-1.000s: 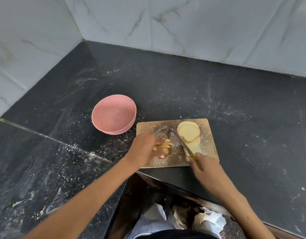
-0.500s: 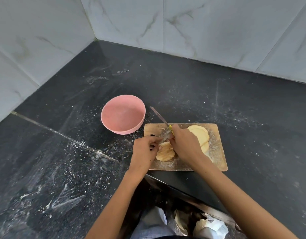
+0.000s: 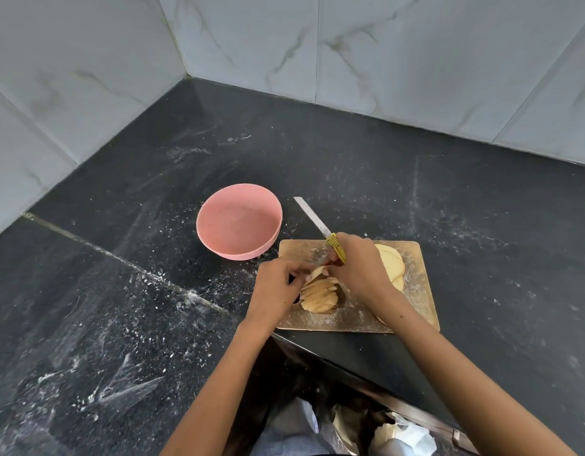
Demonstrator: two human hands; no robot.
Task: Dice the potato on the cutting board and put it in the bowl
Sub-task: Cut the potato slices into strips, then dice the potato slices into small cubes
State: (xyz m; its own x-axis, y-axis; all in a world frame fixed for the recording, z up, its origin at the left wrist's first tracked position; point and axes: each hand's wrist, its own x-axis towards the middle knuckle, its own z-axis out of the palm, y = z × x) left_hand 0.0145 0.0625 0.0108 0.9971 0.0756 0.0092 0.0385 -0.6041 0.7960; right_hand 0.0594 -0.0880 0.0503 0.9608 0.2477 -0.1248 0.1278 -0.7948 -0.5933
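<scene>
A wooden cutting board lies at the counter's front edge. On its left part sits a stack of cut potato strips. Round potato slices lie on the right part, half hidden behind my right hand. My left hand touches the strips from the left with curled fingers. My right hand grips the yellow handle of a knife; its blade points up and left, off the board, while its fingertips meet the strips. An empty pink bowl stands just left of the board's far corner.
The black stone counter is dusted with white specks and meets marble-tiled walls in a corner at the back left. Below the front edge lie crumpled white bags and my clothing.
The knife came off the board: its blade lay across the slices, now it points away past the far edge. My right hand moved left to the strips, joining my left hand. The camera shifted.
</scene>
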